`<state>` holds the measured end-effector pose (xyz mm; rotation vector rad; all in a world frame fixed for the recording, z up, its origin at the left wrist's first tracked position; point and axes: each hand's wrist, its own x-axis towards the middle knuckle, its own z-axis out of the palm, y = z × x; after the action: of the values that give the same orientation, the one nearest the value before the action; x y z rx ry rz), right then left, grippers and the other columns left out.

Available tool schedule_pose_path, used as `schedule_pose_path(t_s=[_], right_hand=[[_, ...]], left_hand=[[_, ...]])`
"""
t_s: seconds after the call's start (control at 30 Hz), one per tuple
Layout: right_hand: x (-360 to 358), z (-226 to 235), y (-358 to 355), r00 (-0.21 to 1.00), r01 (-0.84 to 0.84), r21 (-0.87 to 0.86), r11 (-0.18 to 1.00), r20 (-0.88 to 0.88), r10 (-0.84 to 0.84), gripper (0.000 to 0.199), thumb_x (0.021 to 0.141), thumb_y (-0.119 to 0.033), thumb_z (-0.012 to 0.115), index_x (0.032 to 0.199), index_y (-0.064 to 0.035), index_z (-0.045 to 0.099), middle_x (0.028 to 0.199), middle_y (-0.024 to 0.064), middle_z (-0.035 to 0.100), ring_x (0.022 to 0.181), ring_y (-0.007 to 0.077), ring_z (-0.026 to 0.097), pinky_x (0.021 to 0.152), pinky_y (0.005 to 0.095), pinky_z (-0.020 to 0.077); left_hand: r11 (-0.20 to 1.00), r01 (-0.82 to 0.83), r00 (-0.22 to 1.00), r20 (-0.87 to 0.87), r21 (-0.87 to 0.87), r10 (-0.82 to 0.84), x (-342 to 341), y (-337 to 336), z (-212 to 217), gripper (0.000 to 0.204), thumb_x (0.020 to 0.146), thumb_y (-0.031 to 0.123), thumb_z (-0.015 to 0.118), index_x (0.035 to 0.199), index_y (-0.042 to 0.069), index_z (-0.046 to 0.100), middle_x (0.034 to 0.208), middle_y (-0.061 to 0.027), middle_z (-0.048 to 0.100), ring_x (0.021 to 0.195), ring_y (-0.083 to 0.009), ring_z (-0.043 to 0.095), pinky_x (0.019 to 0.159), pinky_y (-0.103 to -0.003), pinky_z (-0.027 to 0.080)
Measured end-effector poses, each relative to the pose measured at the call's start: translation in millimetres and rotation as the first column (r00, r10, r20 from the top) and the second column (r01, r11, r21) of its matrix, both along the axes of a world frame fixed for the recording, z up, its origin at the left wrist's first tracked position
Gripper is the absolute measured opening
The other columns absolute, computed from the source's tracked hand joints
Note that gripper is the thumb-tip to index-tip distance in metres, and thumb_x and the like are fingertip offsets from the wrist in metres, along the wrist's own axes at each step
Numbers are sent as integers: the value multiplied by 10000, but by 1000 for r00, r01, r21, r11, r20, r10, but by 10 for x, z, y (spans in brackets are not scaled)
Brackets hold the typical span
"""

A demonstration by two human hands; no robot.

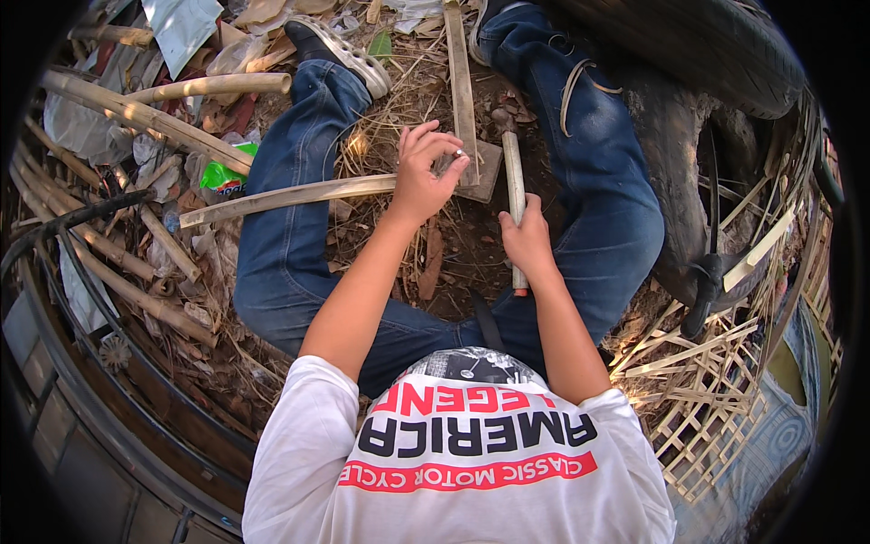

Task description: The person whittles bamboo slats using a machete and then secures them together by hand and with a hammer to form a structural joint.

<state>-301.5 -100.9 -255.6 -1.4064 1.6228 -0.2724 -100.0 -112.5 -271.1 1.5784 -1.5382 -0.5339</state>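
Raised between my knees, my left hand point(424, 174) pinches a small pale, shiny piece point(459, 153) between thumb and forefinger, too small to name. Its other fingers are loosely bent. My right hand point(527, 234) is wrapped round the pale handle of a hammer point(513, 168), whose dark head point(505, 121) points away from me. Under the left hand, a long bamboo strip point(299, 195) lies across toward the left over my leg. A second strip point(460, 82) runs away from me, its near end resting on a flat wooden block point(489, 172).
Bamboo poles point(154, 118), plastic litter and a green wrapper point(222, 172) lie to the left, beside a black curved metal frame point(109, 317). At the right are a tire point(698, 54), a dark log point(666, 154), a black-handled tool point(705, 290) and a woven bamboo lattice point(711, 408).
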Motion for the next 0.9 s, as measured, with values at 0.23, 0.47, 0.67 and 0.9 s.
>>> schedule_pose_path(t_s=[0.23,0.47,0.67,0.9], right_hand=[[160,292,-58,960,-247,-570,783,-255,118,519,764,-77,681,1229,-23,458,1072,191,554,1043,372,543,937,467,403],[431,192,-326,893,-450,-397,800,-214,396,516,740,-61,707,1202,-9,483,1031,194,561,946,371,594,797,443,506],[395,126,-316,853,-522,-304,797,-174,493,562,735,-49,728,1230,-20,463,1074,202,568,989,390,588,838,439,494],[452,-31,-329,835,-546,-417,727,-343,430,521,675,-104,799,1099,-59,498,982,138,568,925,339,577,787,426,492]], left_hand=[[997,-37,999,8,67,37,410,135,325,133,927,111,508,918,10,594,894,-130,659,878,-309,626,809,-408,465],[963,36,893,425,268,-152,694,350,530,234,887,223,595,838,26,481,749,-124,539,772,-355,572,737,-429,449],[890,117,666,630,441,-399,797,430,422,351,738,117,711,960,57,445,841,-88,559,827,-293,619,726,-402,490],[882,249,676,580,401,-455,834,191,643,306,741,65,658,934,46,421,814,-136,585,811,-317,622,691,-427,499]])
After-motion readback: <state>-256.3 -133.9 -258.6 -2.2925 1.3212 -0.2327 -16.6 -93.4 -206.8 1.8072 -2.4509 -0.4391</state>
